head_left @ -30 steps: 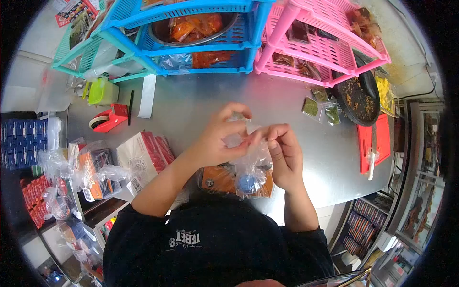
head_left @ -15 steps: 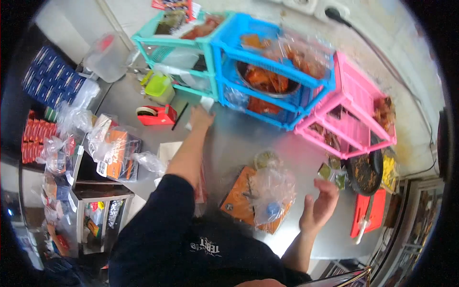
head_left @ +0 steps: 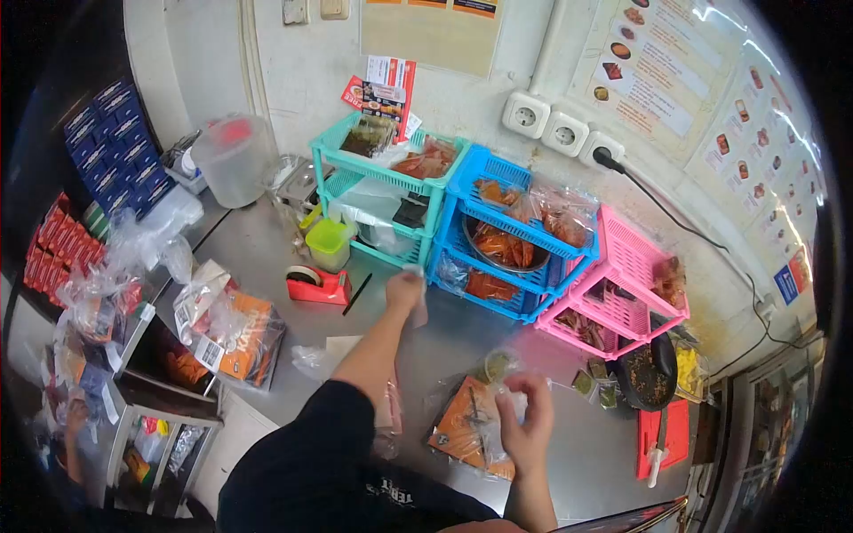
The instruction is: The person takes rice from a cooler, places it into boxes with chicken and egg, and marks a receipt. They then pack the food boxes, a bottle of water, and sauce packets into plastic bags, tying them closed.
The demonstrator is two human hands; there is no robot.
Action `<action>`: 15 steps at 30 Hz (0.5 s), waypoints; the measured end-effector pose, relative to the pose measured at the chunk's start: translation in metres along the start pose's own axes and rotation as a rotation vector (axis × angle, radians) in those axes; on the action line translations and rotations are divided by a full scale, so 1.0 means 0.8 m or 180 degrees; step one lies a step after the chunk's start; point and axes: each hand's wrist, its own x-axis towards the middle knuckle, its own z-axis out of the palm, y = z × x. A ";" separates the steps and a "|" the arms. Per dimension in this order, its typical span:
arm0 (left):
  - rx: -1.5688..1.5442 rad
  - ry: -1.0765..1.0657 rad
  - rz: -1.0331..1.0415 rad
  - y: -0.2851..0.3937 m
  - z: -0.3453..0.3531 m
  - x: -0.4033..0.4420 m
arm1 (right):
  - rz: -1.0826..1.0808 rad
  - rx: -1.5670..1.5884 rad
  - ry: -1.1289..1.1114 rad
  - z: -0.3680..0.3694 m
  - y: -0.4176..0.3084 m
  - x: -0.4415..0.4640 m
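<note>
My left hand [head_left: 406, 291] reaches across the metal counter to the front of the blue rack. Its fingers are closed on a thin white slip [head_left: 420, 311], too blurred to tell its material. My right hand [head_left: 526, 422] is over the near part of the counter, fingers curved and thumb apart. Behind and beside it lies a clear plastic bag [head_left: 490, 437] on an orange box [head_left: 458, 425]; whether the hand touches the bag I cannot tell. A small round tub with green contents [head_left: 500, 363] sits at the box's far edge.
Teal [head_left: 428, 209], blue [head_left: 484, 306] and pink [head_left: 622, 298] racks line the wall. A red tape dispenser [head_left: 322, 286] and green cup [head_left: 329, 238] stand left. At right are a black pan [head_left: 641, 377] and a knife [head_left: 658, 451] on a red board [head_left: 675, 431].
The head view has tilted up, showing more wall. My left hand now grips the white slip close to the blue rack. My right hand has moved left, in front of the plastic bag.
</note>
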 end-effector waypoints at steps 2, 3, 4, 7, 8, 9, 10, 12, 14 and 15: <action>-0.2560 -0.0942 -0.0069 0.038 -0.026 -0.036 | 0.0528 0.0227 0.0150 0.034 0.011 0.022; -0.3316 -0.1511 0.0302 0.079 -0.054 -0.084 | 0.0544 0.0217 0.0178 0.058 0.016 0.042; -0.3536 -0.1578 0.0401 0.094 -0.070 -0.123 | 0.0552 0.0651 -0.0013 0.089 0.035 0.054; -0.3789 -0.1576 0.0659 0.094 -0.133 -0.186 | 0.0709 0.1113 -0.0897 0.145 0.002 0.096; -0.3843 -0.1538 0.0793 0.092 -0.158 -0.193 | 0.0865 0.1092 -0.1573 0.161 -0.015 0.107; -0.3860 -0.1450 0.0795 0.094 -0.189 -0.197 | 0.0870 0.1108 -0.1655 0.182 -0.022 0.113; -0.3457 -0.1521 0.1390 0.095 -0.222 -0.196 | 0.0716 0.1248 -0.1883 0.202 -0.027 0.118; -0.2546 -0.1249 0.1825 0.088 -0.283 -0.187 | 0.1000 0.1566 -0.2529 0.235 -0.063 0.131; -0.2955 -0.0817 0.1585 0.084 -0.333 -0.191 | 0.1146 0.1554 -0.3148 0.269 -0.080 0.130; -0.3360 -0.0443 0.1351 0.084 -0.356 -0.196 | 0.1286 0.1511 -0.3702 0.284 -0.082 0.130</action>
